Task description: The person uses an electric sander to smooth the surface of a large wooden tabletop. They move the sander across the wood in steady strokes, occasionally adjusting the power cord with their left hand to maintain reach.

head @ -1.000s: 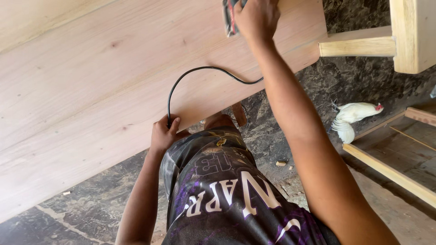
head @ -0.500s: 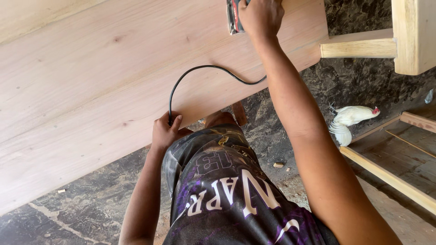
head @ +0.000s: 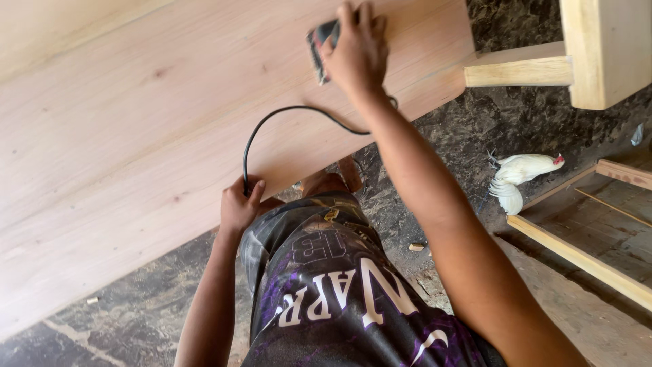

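A wide pale wooden board [head: 149, 129] slants across the view. My right hand [head: 356, 51] is stretched out over its far part and grips a small dark power sander [head: 319, 42] pressed flat on the wood. The sander's black cord [head: 272, 122] loops back across the board to my left hand [head: 239, 204]. That hand rests at the board's near edge, fingers curled around the cord and the edge.
A white chicken [head: 519, 173] stands on the dark mottled floor [head: 489, 122] to the right. A pale wooden frame piece [head: 598, 47] juts in at the top right. Wooden slats [head: 577, 255] lie at the right. Small wood scraps [head: 415, 247] dot the floor.
My right hand has drawn the sander nearer along the board and more of the tool shows. The chicken has shifted a little. My left hand keeps its place.
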